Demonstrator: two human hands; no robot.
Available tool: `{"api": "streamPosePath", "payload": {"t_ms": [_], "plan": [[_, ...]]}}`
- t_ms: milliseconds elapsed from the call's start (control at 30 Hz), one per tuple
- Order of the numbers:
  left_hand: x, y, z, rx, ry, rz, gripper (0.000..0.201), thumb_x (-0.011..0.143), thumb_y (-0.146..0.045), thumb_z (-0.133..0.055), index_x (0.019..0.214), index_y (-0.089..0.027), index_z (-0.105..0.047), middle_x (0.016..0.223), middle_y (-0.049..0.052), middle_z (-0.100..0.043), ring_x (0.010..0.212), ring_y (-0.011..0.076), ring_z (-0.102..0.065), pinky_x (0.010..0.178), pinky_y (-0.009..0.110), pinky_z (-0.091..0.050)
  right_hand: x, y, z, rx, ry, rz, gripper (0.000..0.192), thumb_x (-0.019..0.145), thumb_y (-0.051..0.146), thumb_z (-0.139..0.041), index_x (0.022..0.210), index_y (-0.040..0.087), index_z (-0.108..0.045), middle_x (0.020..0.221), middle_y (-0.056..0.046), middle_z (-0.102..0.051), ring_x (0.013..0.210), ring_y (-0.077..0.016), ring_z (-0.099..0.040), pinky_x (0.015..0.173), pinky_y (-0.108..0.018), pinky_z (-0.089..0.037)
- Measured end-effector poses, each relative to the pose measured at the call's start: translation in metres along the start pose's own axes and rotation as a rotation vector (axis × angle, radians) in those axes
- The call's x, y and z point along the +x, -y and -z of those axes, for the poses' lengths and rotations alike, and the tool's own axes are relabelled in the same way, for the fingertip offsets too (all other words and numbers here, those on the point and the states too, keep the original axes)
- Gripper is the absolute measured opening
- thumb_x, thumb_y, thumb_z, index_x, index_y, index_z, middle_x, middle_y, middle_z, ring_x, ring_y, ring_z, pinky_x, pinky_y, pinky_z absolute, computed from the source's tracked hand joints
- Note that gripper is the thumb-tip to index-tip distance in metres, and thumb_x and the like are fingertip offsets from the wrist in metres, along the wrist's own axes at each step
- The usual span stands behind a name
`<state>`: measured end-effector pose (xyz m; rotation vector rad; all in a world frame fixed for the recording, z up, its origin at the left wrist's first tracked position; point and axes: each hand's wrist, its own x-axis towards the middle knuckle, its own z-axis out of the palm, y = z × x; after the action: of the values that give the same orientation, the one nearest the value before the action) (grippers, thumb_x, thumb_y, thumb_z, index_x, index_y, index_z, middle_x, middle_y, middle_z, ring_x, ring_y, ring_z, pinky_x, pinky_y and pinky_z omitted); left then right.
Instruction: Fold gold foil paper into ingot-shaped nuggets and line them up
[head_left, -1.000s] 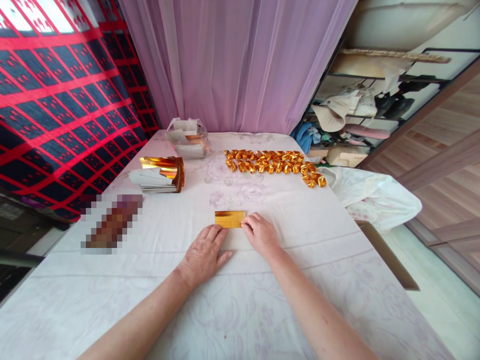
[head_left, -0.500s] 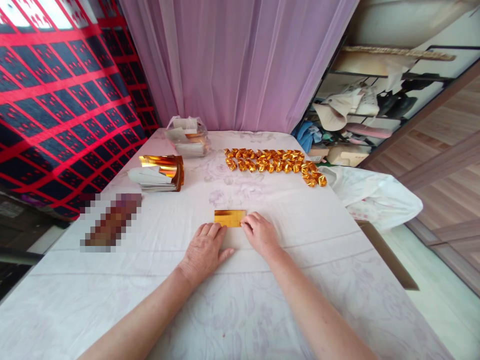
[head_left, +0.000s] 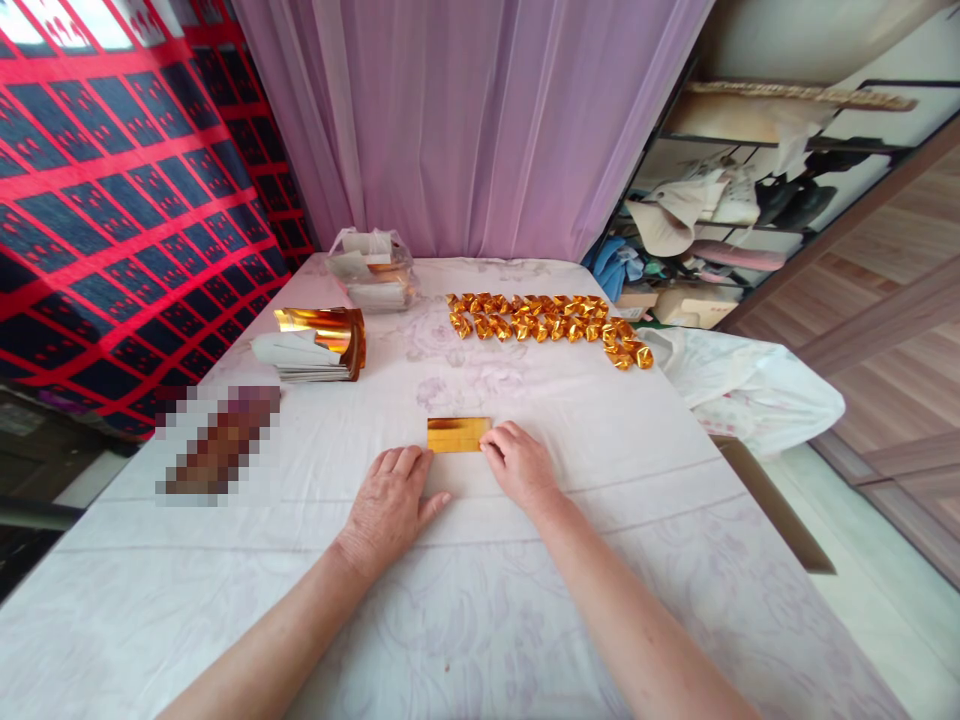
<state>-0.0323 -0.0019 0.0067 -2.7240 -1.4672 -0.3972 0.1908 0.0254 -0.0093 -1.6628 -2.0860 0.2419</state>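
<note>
Gold paper strip [head_left: 458,434] flat on white tablecloth [head_left: 525,600], mid-table, near front. Left hand [head_left: 390,505] spread flat, palm down, fingertips at strip's near left edge, gripping nothing. Right hand [head_left: 519,463] pinching strip's right end with fingertips. Best pressed firm along crease, edges kept aligned, left palm steadying sheet. Count: one strip in hand; one stack of gold sheets [head_left: 319,343] at left; one plastic bag [head_left: 373,270] behind; folded gold pieces [head_left: 547,324] in rows, too many to count.

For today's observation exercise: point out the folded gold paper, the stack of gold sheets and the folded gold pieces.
folded gold paper [head_left: 457,435], head view, centre of strip.
stack of gold sheets [head_left: 330,335], head view, curled top sheet.
folded gold pieces [head_left: 540,322], head view, middle of cluster.
</note>
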Motion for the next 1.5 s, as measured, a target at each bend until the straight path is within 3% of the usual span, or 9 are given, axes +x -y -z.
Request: {"api": "streamPosePath", "payload": {"t_ms": [367,533,700,867,1000,1200,1500], "plan": [[0.006,-0.002,0.012,0.083,0.035,0.123,0.037,0.096,-0.042,-0.047,0.111,-0.013,-0.064,0.100,0.013,-0.064,0.091,0.0283,-0.060,0.083,0.044,-0.049,0.000,-0.002,-0.002,-0.019,-0.027,0.020,0.016,0.092,0.018,-0.052,0.086,0.022,-0.066,0.089,-0.004,-0.066,0.083,-0.0166,-0.061,0.069,-0.025,-0.040],[0.006,-0.008,0.006,0.029,-0.096,0.010,0.044,0.094,-0.041,-0.050,0.127,-0.013,-0.057,0.123,0.016,-0.061,0.111,0.0314,-0.056,0.096,0.047,-0.045,0.000,-0.002,-0.004,-0.021,-0.038,0.031,0.016,0.092,0.018,-0.052,0.086,0.022,-0.067,0.089,-0.004,-0.066,0.084,-0.0166,-0.061,0.070,-0.025,-0.041],[0.010,-0.011,-0.012,0.002,-0.063,-0.071,0.050,0.097,-0.047,-0.043,0.131,-0.011,-0.056,0.133,0.015,-0.060,0.124,0.0316,-0.051,0.105,0.049,-0.039,-0.001,-0.004,-0.004,-0.013,-0.067,0.042,0.019,0.093,0.020,-0.050,0.089,0.023,-0.069,0.090,-0.004,-0.067,0.082,-0.0164,-0.061,0.070,-0.026,-0.043],[0.010,-0.010,-0.020,-0.033,-0.044,-0.035,0.053,0.097,-0.050,-0.041,0.132,-0.012,-0.055,0.135,0.014,-0.059,0.126,0.0308,-0.051,0.107,0.049,-0.037,-0.006,0.007,0.001,-0.059,-0.119,0.200,0.024,0.093,0.019,-0.050,0.105,0.022,-0.071,0.103,-0.006,-0.069,0.094,-0.0200,-0.059,0.083,-0.032,-0.045],[0.010,-0.011,-0.018,-0.049,-0.023,-0.024,0.052,0.096,-0.047,-0.045,0.133,-0.012,-0.055,0.136,0.014,-0.058,0.126,0.0311,-0.050,0.107,0.049,-0.036,-0.010,0.020,0.001,-0.103,-0.049,0.315,0.024,0.093,0.025,-0.055,0.113,0.023,-0.069,0.114,-0.006,-0.068,0.105,-0.0237,-0.055,0.090,-0.039,-0.043],[0.010,-0.010,-0.016,-0.031,-0.016,-0.025,0.048,0.095,-0.044,-0.048,0.132,-0.014,-0.056,0.137,0.013,-0.058,0.126,0.0308,-0.050,0.107,0.050,-0.036,-0.017,0.021,0.004,-0.177,0.002,0.229,0.026,0.093,0.032,-0.058,0.116,0.028,-0.069,0.125,-0.008,-0.062,0.115,-0.0263,-0.050,0.092,-0.042,-0.039],[0.008,-0.008,-0.017,-0.036,-0.037,-0.035,0.048,0.096,-0.044,-0.046,0.132,-0.014,-0.056,0.135,0.012,-0.059,0.125,0.0298,-0.051,0.106,0.049,-0.037,-0.032,0.010,0.015,-0.264,-0.054,0.110,0.025,0.092,0.030,-0.058,0.114,0.031,-0.071,0.126,-0.006,-0.063,0.115,-0.0252,-0.050,0.087,-0.038,-0.037]]}}
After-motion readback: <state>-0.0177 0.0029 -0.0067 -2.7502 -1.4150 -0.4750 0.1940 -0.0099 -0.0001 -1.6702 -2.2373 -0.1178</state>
